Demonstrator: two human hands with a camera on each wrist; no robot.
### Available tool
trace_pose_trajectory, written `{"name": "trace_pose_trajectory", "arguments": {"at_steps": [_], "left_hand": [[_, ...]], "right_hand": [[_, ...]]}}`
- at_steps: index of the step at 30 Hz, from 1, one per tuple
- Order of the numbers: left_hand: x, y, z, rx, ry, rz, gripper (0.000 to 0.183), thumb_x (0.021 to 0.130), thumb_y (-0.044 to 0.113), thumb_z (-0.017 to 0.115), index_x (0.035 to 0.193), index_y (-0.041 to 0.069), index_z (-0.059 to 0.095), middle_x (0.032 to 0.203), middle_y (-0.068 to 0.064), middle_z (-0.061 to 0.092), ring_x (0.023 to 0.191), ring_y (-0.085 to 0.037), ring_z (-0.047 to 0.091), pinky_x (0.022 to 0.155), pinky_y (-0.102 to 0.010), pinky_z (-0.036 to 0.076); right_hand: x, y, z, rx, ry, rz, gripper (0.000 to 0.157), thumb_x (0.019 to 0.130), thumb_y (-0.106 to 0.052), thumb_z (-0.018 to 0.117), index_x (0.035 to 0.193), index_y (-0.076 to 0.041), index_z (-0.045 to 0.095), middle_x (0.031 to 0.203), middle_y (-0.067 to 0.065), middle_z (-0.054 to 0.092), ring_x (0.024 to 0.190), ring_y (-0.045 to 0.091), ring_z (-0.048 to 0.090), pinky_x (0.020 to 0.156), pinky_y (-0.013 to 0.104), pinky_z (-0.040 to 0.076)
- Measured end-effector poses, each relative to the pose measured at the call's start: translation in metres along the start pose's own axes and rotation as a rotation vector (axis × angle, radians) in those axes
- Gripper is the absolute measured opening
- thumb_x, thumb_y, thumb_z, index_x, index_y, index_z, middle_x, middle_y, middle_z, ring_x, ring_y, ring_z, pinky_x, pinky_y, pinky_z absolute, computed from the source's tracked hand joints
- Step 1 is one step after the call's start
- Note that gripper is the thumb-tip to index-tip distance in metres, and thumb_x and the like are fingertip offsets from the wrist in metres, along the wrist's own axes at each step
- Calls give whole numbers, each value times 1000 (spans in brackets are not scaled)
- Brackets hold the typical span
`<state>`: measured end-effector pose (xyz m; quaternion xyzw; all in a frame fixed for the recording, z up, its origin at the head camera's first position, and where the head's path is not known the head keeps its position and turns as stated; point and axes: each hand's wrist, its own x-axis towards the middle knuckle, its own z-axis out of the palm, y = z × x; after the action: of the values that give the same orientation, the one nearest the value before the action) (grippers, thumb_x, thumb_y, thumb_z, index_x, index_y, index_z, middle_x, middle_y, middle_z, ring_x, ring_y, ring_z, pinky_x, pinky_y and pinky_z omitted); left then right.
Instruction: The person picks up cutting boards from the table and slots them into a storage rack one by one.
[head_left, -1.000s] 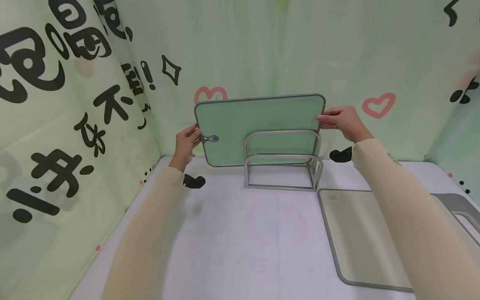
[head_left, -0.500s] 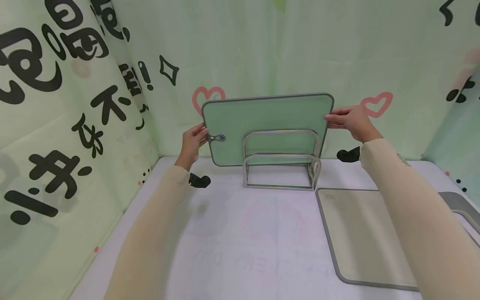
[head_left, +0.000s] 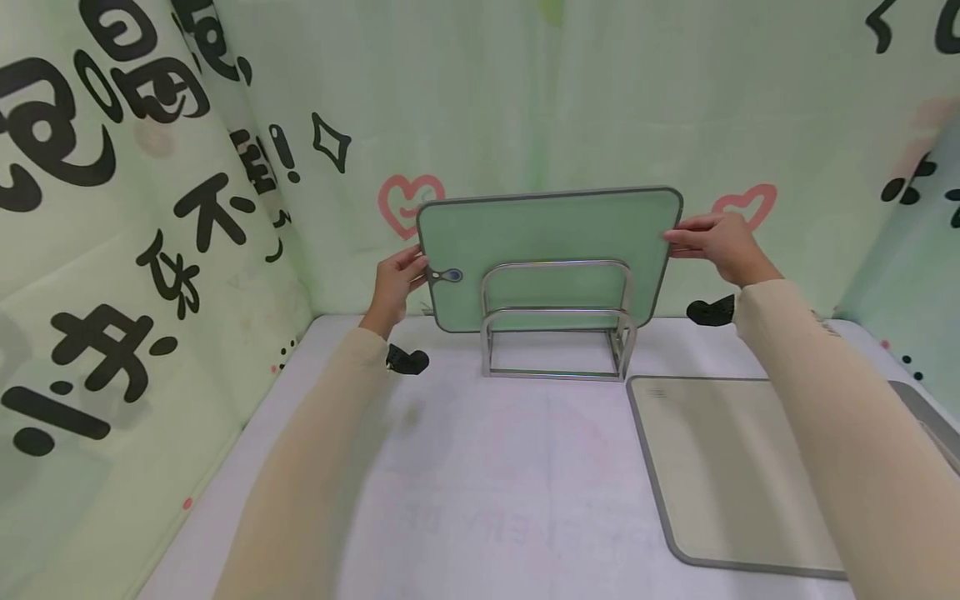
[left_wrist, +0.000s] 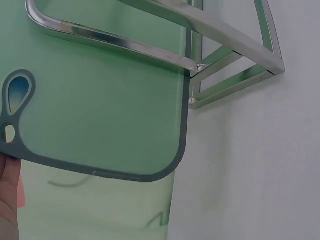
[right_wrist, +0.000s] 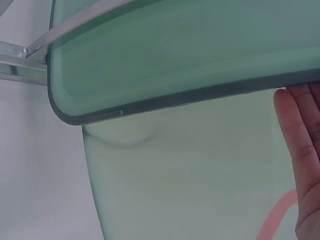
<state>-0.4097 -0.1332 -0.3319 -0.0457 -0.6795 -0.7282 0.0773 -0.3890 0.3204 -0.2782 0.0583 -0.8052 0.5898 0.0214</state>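
Observation:
A green cutting board (head_left: 540,233) with a grey rim stands on its long edge in a metal rack (head_left: 558,313). It leans a little and overhangs the rack on both sides. My left hand (head_left: 394,285) holds its left short edge, close to the teardrop-shaped hole; in the left wrist view only part of that hand (left_wrist: 7,200) shows. On the opposite short edge my right hand (head_left: 723,246) pinches the rim, fingertips at the edge in the right wrist view. The rack's front loop crosses before the board's lower part.
A beige board (head_left: 720,467) with a grey border lies flat on the white table (head_left: 465,467) at the right, partly under my right sleeve. Printed green curtains (head_left: 600,100) hang behind and on the left.
Both hands have shifted the green cutting board to the right along the rack, so it now sticks out past the rack's right side. The rack has stayed in place.

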Motion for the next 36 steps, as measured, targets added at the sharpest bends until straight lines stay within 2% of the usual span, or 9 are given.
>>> {"name": "trace_pose_trajectory", "arguments": {"at_steps": [2,6,16,26,36], "left_hand": [[1,2,1,31,-13,-7,38,94,11,56,131,3,54,109,-10,65,90,-6,65,98,-35,48],[4,7,5,107,-51,-15,39,94,12,56,131,4,54,126,-22,59,98,-14,66,96,-35,49],[9,11,14,146,-83,-49,38,93,12,58,130,4,56,119,-17,64,83,-5,65,95,-37,50],[12,11,21,148,-77,-42,39,93,12,58,131,4,55,122,-21,61,83,-6,65,95,-37,50],[12,12,22,149,-41,-41,38,93,12,58,130,5,56,124,-23,60,86,-9,65,93,-37,51]], "right_hand": [[-2,1,-2,6,5,-3,13,84,-24,69,75,-33,69,76,-17,70,71,2,70,71,12,53],[-6,0,-6,6,22,-3,13,84,-24,69,75,-33,69,74,-17,70,69,2,70,67,11,53],[-13,-2,-15,29,35,1,16,84,-22,69,72,-32,71,71,-16,70,67,2,69,66,12,53],[-14,0,-18,46,55,20,13,83,-24,70,73,-32,69,73,-15,70,68,2,69,66,13,54],[-10,1,-13,35,70,34,13,85,-24,68,73,-31,68,72,-17,69,68,1,69,66,13,54]]}}
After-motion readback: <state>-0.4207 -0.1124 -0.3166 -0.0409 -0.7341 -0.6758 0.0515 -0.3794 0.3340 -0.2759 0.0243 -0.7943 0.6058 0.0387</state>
